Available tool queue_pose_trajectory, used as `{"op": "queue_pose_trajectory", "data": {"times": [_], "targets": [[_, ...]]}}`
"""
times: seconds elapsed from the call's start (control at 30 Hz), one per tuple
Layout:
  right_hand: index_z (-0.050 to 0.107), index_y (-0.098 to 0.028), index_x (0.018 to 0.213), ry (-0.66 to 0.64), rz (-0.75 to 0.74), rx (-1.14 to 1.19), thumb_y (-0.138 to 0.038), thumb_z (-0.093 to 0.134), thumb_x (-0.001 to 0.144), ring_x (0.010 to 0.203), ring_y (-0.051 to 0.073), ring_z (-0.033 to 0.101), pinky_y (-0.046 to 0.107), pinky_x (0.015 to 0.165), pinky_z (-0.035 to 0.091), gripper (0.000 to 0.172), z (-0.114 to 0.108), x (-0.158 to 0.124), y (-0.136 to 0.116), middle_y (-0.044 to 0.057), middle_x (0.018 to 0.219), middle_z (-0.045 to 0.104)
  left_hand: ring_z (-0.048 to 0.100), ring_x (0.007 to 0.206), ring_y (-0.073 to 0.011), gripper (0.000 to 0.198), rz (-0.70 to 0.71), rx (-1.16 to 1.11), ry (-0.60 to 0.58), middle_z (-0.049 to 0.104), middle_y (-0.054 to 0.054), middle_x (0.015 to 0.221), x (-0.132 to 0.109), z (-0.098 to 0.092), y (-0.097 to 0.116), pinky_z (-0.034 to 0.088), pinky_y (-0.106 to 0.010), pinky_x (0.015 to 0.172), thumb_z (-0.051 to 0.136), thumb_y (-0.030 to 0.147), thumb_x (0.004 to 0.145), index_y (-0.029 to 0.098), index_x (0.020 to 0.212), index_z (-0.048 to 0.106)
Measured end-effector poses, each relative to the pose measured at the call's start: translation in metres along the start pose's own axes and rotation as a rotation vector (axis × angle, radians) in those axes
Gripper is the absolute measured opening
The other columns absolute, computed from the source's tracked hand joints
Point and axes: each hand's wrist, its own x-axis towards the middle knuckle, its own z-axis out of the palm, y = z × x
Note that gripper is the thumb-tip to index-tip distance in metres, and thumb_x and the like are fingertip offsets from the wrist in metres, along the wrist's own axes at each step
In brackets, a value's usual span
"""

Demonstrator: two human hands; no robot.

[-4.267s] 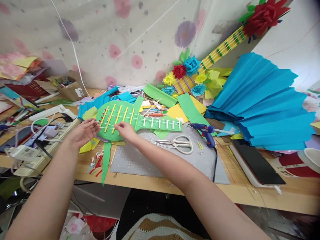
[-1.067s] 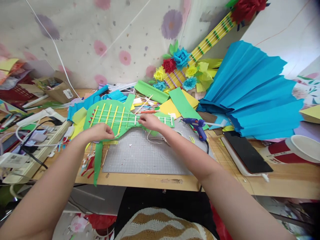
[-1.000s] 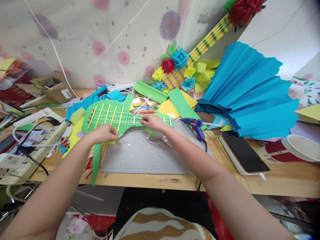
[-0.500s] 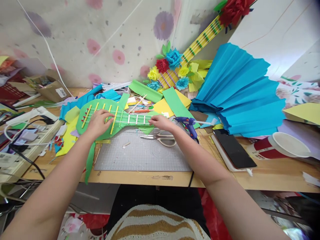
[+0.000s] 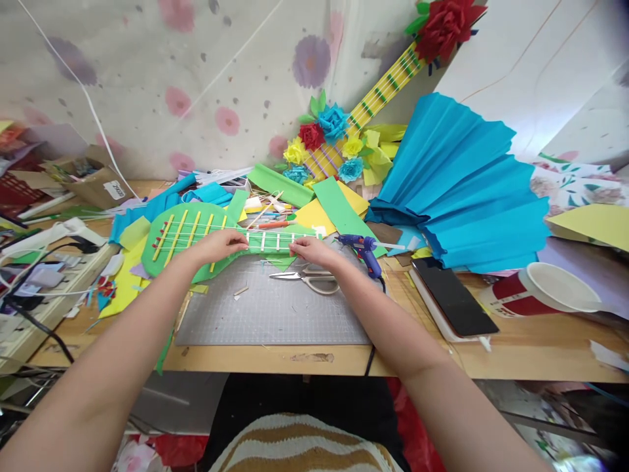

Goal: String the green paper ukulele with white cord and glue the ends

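A green paper guitar [image 5: 170, 219] lies flat, with yellow strips across its body, white strips across its neck and thin white strings along it. My left hand [image 5: 223, 246] is at the start of the neck, fingertips pinched together on the guitar. Farther along the neck, my right hand [image 5: 310, 250] also pinches with thumb and forefinger at the front edge. Whether a string or the neck itself is between the fingertips is too small to tell. Scissors [image 5: 319, 280] lie just in front of the right hand. A blue glue gun [image 5: 363, 249] rests to its right.
A grey cutting mat [image 5: 275, 321] with small scraps covers the table's front middle. On the right are a phone [image 5: 455, 298], a paper cup [image 5: 538, 290] and pleated blue paper [image 5: 462, 190]. Behind leans a yellow flowered guitar [image 5: 378, 98]. Power strips [image 5: 54, 301] and cables lie left.
My left hand has moved right, from the guitar's body to the start of its neck. My right hand stays at the neck, slightly shifted. The view has tilted a little.
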Motion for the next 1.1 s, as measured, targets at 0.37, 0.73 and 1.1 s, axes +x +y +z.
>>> {"op": "queue_pose_trajectory", "data": {"times": [0.37,0.73,1.1], "targets": [[0.057,-0.016,0.061,0.058,0.038,-0.069,-0.039,0.041,0.088,0.053,0.009,0.040,0.022,0.054,0.030,0.039,0.000,0.006,0.005,-0.003,0.054,0.044,0.055,0.069,-0.0164,0.038,0.020,0.047,-0.066,0.064,-0.002,0.076,0.015,0.012,0.021,0.037,-0.025,0.061,0.041,0.052,0.081,0.019,0.079,0.060],[0.065,-0.014,0.067,0.094,0.072,-0.106,-0.037,0.043,0.089,0.053,0.009,0.042,0.022,0.053,0.030,0.039,-0.001,0.003,0.010,-0.002,0.054,0.047,0.054,0.066,-0.0175,0.032,0.035,0.154,0.027,0.067,-0.006,0.078,0.045,0.045,0.068,0.031,-0.028,0.056,0.040,0.042,0.085,0.019,0.078,0.062],[0.063,-0.016,0.077,0.176,0.061,-0.227,-0.032,0.049,0.086,0.066,0.011,0.049,0.021,0.056,0.030,0.024,-0.013,-0.006,0.017,0.000,0.074,0.062,0.059,0.074,-0.0194,0.031,0.035,0.122,0.056,0.068,-0.007,0.082,0.054,0.052,0.085,0.036,-0.029,0.060,0.040,0.038,0.088,0.019,0.083,0.064]]}}
